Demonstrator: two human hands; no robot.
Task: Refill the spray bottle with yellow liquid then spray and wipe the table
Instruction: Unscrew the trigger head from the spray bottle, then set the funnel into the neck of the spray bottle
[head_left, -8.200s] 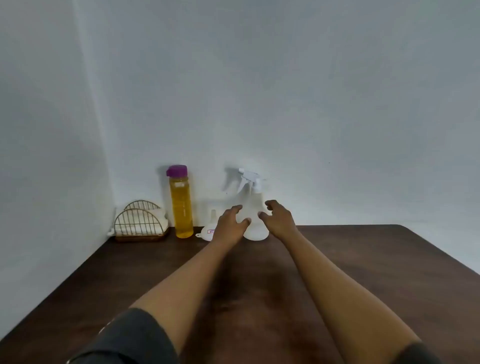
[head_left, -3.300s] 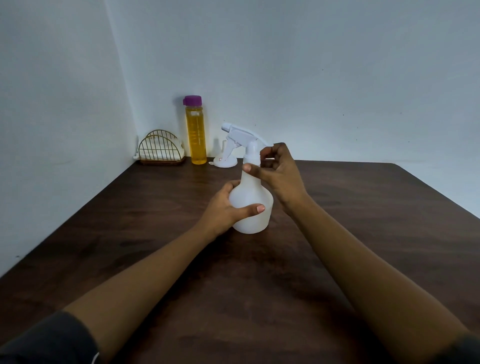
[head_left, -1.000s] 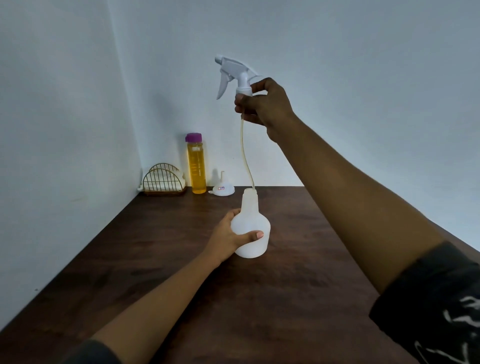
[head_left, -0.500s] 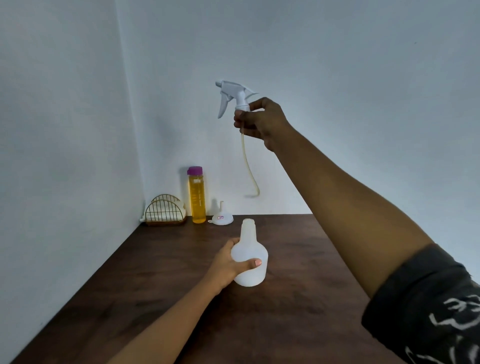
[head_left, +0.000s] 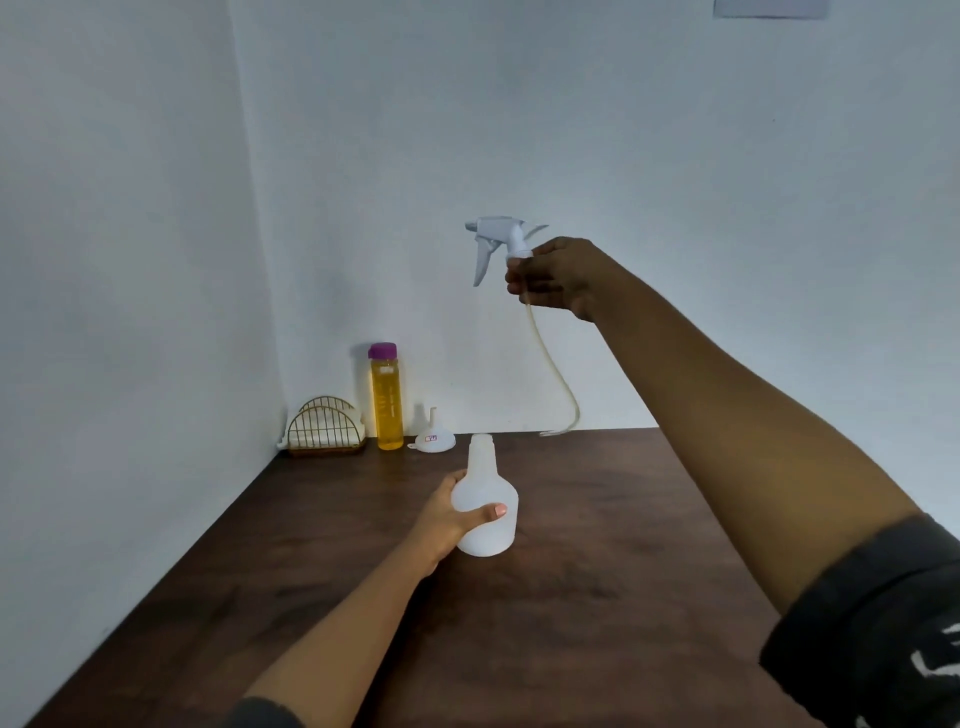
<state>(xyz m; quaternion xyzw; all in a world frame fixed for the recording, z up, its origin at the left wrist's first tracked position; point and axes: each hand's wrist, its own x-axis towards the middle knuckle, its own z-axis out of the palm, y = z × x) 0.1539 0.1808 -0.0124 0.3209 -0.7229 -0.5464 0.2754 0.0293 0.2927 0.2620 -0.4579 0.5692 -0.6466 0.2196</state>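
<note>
Left grip (head_left: 451, 519) clasps the spray bottle (head_left: 488, 480) at lower centre of frame: fingers behind the round white body, thumb across its front. Bottle stands upright on the dark wooden surface (head_left: 597, 582), neck uncapped, body translucent. Right grip (head_left: 558, 278) is raised at mid-frame, above and slightly right of the bottle, fingers curled round the collar of the white trigger head (head_left: 498, 236). Nozzle points toward frame left; trigger lever hangs down. Pale dip tube (head_left: 556, 374) trails from under that grip and curves down and to the right. Its tip ends about level with the far edge of the surface, well clear of the bottle neck; whether the tip touches the surface cannot be told. Far left corner, against the wall: tall clear bottle of yellow liquid (head_left: 387, 410), upright, purple cap (head_left: 383, 351) on. Just right of it sits a small white funnel (head_left: 434, 440), mouth down, spout up, small red label on its side. Just left of the yellow bottle is a gold wire holder (head_left: 324, 428) with something white inside; contact between the two cannot be told. Both forearms bare. Dark sleeve (head_left: 878, 623) with white print shows at lower right of frame.
</note>
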